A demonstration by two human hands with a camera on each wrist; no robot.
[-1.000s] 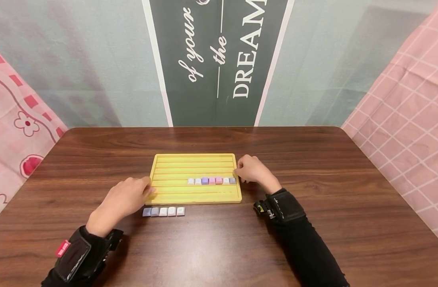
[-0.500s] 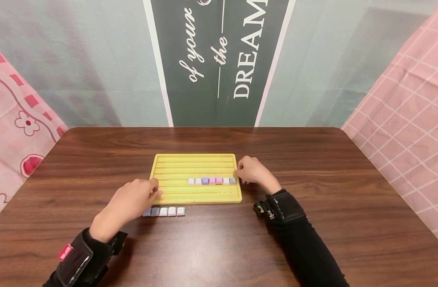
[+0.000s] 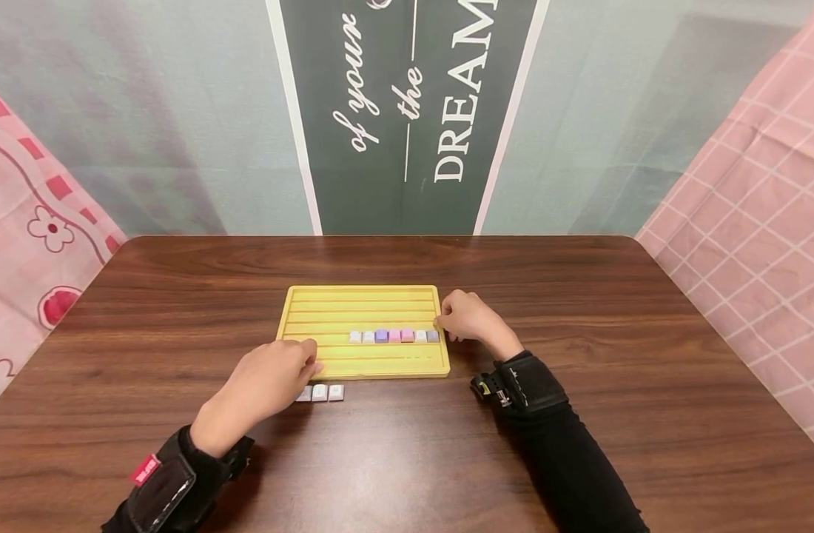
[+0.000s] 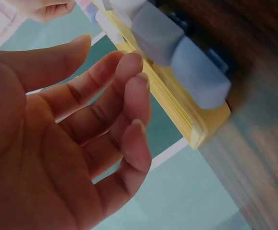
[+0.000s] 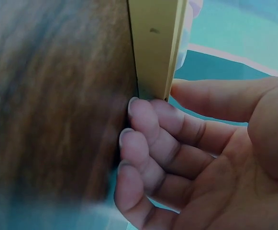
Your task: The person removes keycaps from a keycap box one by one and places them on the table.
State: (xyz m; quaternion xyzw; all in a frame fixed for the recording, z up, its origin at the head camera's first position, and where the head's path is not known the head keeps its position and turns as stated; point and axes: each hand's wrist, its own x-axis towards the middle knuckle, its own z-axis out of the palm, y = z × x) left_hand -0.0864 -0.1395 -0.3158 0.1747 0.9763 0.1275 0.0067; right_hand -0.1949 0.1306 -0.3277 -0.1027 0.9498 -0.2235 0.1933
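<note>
A yellow slotted tray [image 3: 360, 363] lies on the table, with a row of white, purple, pink and grey keycaps [image 3: 394, 336] along one slot toward its right side. My left hand [image 3: 270, 377] hovers over the tray's front left edge, fingers loosely bent, with nothing between thumb and fingertips [image 4: 138, 96]. Beneath it, more keycaps [image 3: 320, 393] line up on the table before the tray; the hand hides the left ones in the head view, while the left wrist view shows a bluish keycap [image 4: 201, 74]. My right hand [image 3: 472, 317] grips the tray's right rim between thumb [image 5: 196, 96] and curled fingers.
The brown wooden table [image 3: 547, 281] runs out on all sides of the tray. Behind it hangs a grey-green cloth [image 3: 214, 111] with lettering. Pink patterned cloths [image 3: 767, 185] stand at the left and right sides.
My left hand has moved right along the tray's front left edge, covering more of the keycaps on the table. The right hand and the tray have stayed put.
</note>
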